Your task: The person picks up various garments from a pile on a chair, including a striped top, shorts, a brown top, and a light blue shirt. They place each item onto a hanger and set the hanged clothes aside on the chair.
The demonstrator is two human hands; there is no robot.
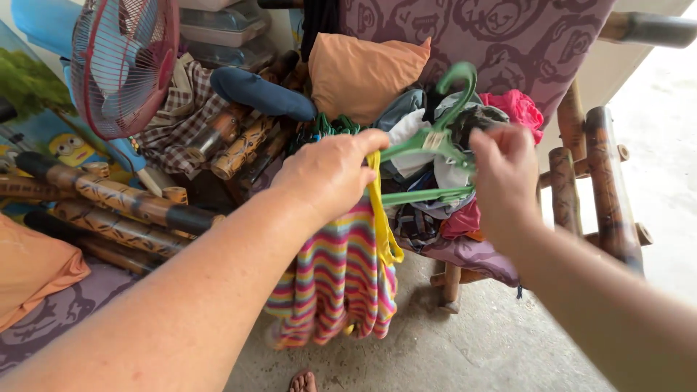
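Note:
My left hand (pixel 330 174) grips the top of a rainbow-striped garment (pixel 337 279) with yellow straps, which hangs down below it. The hand also touches the left end of a green plastic hanger (pixel 432 141). My right hand (pixel 504 178) pinches the hanger's right side. The hanger's hook points up in front of a heap of mixed clothes (pixel 450 167) on a bamboo chair.
A bamboo chair (pixel 606 181) with purple cushions holds the clothes and an orange pillow (pixel 363 72). A red fan (pixel 123 65) stands at the upper left beside a bamboo bench (pixel 116 203). Concrete floor lies below, with a bare toe (pixel 303 381) at the bottom.

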